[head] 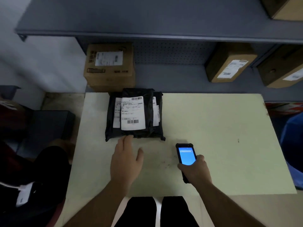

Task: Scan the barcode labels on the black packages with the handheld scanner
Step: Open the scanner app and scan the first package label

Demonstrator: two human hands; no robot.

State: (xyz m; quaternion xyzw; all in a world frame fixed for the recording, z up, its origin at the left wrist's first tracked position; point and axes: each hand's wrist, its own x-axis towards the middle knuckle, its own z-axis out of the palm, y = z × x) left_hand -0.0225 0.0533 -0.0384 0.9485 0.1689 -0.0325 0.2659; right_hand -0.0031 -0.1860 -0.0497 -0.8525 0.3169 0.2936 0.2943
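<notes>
A grey metal shelving unit [164,22] is seen across the back of the view, with a perforated back panel [170,53] under its upper shelf. Below it, a pale table [213,128] fills the middle of the picture. On the lower shelf, a brown cardboard box [109,68] bearing a white label is set at the left, just behind the table's far edge, and a second cardboard box [229,64] is stood tilted at the right, with a third box [283,69] partly cut off beyond it.

A stack of black packages [136,115] is laid at the far left part of the table, the pieces overlapping; how many there are cannot be told with certainty. The top package carries a white shipping label [133,113] facing up, with one barcode near its far edge and another near its near edge. Parts of further white labels are seen at either side of it.

The left hand [126,159] is held flat above the table, palm down, fingers extended and loosely together, thumb spread; its fingertips are at the near edge of the stack, and nothing is gripped. The right hand [195,171] is closed around the lower body of a black handheld scanner [186,156], whose blue lit screen faces up. The scanner is held near the stack, to its right and nearer the person.
</notes>
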